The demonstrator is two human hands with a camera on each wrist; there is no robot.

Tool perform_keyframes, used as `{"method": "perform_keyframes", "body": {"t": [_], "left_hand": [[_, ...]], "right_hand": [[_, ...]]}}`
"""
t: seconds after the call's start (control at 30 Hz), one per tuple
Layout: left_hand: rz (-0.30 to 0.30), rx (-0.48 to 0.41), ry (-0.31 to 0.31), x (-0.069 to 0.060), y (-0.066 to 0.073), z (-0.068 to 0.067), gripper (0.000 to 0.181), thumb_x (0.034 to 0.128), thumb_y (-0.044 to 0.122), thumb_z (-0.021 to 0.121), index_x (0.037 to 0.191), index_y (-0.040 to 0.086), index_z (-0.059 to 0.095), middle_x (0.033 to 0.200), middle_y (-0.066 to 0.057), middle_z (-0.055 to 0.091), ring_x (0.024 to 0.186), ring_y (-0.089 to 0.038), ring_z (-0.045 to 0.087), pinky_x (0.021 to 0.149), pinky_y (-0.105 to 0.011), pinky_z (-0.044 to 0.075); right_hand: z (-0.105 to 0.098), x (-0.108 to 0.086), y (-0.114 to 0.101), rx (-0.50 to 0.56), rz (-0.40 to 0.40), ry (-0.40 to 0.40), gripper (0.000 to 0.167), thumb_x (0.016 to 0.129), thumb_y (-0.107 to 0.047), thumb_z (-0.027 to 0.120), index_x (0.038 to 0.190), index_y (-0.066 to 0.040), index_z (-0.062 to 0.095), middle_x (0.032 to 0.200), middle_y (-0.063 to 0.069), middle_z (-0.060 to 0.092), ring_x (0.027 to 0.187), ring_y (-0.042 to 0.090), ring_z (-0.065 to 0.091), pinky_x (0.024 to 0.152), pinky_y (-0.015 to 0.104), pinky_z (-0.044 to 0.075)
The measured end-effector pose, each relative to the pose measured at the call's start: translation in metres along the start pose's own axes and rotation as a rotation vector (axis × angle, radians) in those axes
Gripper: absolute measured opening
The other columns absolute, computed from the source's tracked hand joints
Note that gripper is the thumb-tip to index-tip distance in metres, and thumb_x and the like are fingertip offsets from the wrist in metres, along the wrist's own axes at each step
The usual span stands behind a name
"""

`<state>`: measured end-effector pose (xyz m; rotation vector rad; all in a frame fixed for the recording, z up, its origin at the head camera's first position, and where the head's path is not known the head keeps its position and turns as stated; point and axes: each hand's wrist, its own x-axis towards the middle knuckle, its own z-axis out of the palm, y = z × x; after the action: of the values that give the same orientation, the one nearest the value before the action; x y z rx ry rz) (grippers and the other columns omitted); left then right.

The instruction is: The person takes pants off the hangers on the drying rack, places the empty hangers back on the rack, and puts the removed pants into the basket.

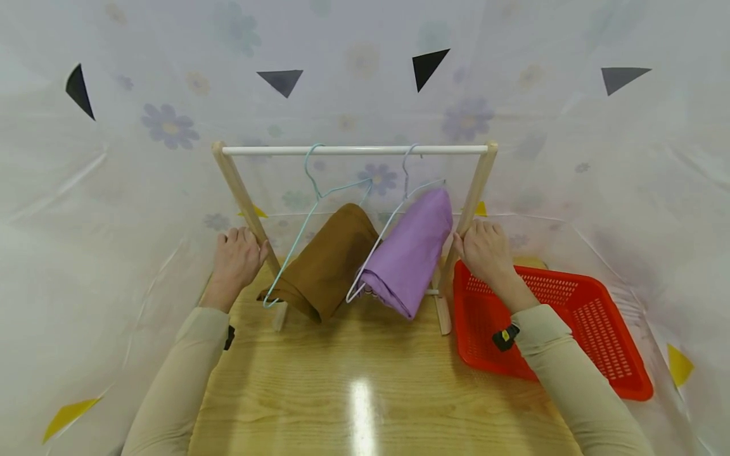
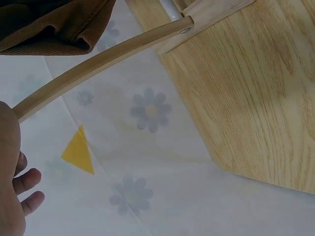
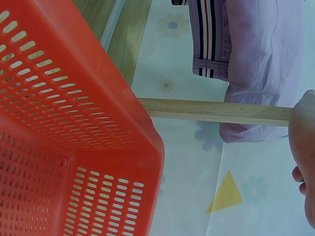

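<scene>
A small rack with a white rail [image 1: 365,151] and wooden side posts stands on the table. My left hand [image 1: 236,256] grips its left post [image 2: 98,64], with some fingertips showing beyond the palm [image 2: 9,172] in the left wrist view. The right post [image 3: 211,110] is held by my right hand [image 1: 486,250], seen at the right edge of the right wrist view [image 3: 304,152]. Folded brown cloth [image 1: 331,263] hangs on a mint hanger [image 1: 296,237]. Beside it, folded purple cloth [image 1: 410,250] with a striped band [image 3: 209,39] hangs on a pale hanger [image 1: 373,250].
A red perforated basket [image 1: 618,316] sits at the right, beneath my right forearm, close to the rack's right foot [image 1: 443,315]. The wooden table [image 1: 319,386] extends in front of the rack. Flower-patterned sheeting [image 1: 365,82] surrounds the table.
</scene>
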<state>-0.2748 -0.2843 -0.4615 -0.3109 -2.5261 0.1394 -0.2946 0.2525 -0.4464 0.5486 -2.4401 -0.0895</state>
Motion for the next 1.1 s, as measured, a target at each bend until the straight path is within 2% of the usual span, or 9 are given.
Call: {"method": "perform_keyframes", "body": {"t": [0.23, 0.47, 0.63, 0.77, 0.97, 1.1], "left_hand": [[-0.006, 0.016, -0.023, 0.0, 0.0, -0.003, 0.045, 0.1089, 0.032, 0.056, 0.087, -0.008, 0.055, 0.088, -0.028, 0.062, 0.084, -0.046, 0.06, 0.074, -0.056, 0.048], [-0.115, -0.063, -0.217, 0.001, 0.002, -0.019, 0.05, 0.1114, 0.041, 0.048, 0.098, -0.006, 0.057, 0.1, -0.029, 0.062, 0.093, -0.048, 0.061, 0.075, -0.059, 0.051], [-0.16, -0.139, -0.268, -0.001, 0.005, -0.027, 0.052, 0.1122, 0.045, 0.043, 0.099, -0.004, 0.057, 0.102, -0.029, 0.06, 0.094, -0.048, 0.06, 0.07, -0.057, 0.051], [-0.161, -0.181, -0.275, -0.004, 0.008, -0.033, 0.052, 0.1126, 0.046, 0.041, 0.101, -0.002, 0.058, 0.102, -0.028, 0.062, 0.095, -0.048, 0.06, 0.07, -0.057, 0.052], [-0.143, -0.209, -0.257, -0.006, 0.013, -0.048, 0.053, 0.1133, 0.046, 0.04, 0.109, -0.003, 0.061, 0.108, -0.029, 0.065, 0.101, -0.049, 0.061, 0.077, -0.059, 0.053], [-0.123, -0.229, -0.202, -0.008, 0.018, -0.059, 0.051, 0.1125, 0.044, 0.045, 0.111, -0.004, 0.062, 0.109, -0.029, 0.064, 0.101, -0.049, 0.061, 0.078, -0.059, 0.054]], "right_hand": [[0.003, 0.0, -0.001, 0.006, -0.005, 0.031, 0.048, 0.107, -0.029, 0.048, 0.074, 0.005, 0.056, 0.073, 0.02, 0.054, 0.069, 0.041, 0.056, 0.069, 0.049, 0.045], [0.005, 0.001, -0.002, 0.005, 0.002, 0.025, 0.048, 0.107, -0.03, 0.048, 0.074, 0.005, 0.056, 0.073, 0.019, 0.054, 0.068, 0.041, 0.055, 0.068, 0.048, 0.044], [0.005, 0.001, -0.003, 0.008, 0.005, 0.012, 0.047, 0.106, -0.028, 0.049, 0.074, 0.006, 0.056, 0.073, 0.021, 0.055, 0.069, 0.041, 0.055, 0.068, 0.047, 0.043], [0.005, 0.002, -0.003, 0.009, 0.009, 0.006, 0.047, 0.106, -0.028, 0.048, 0.075, 0.006, 0.056, 0.074, 0.021, 0.055, 0.069, 0.042, 0.055, 0.068, 0.047, 0.043], [0.005, 0.002, -0.002, 0.018, 0.011, 0.016, 0.047, 0.106, -0.028, 0.047, 0.076, 0.006, 0.055, 0.074, 0.021, 0.053, 0.069, 0.042, 0.055, 0.068, 0.048, 0.043], [0.005, 0.002, -0.002, 0.023, 0.007, 0.022, 0.047, 0.106, -0.029, 0.047, 0.075, 0.006, 0.055, 0.074, 0.021, 0.053, 0.068, 0.042, 0.054, 0.067, 0.047, 0.042]]}}
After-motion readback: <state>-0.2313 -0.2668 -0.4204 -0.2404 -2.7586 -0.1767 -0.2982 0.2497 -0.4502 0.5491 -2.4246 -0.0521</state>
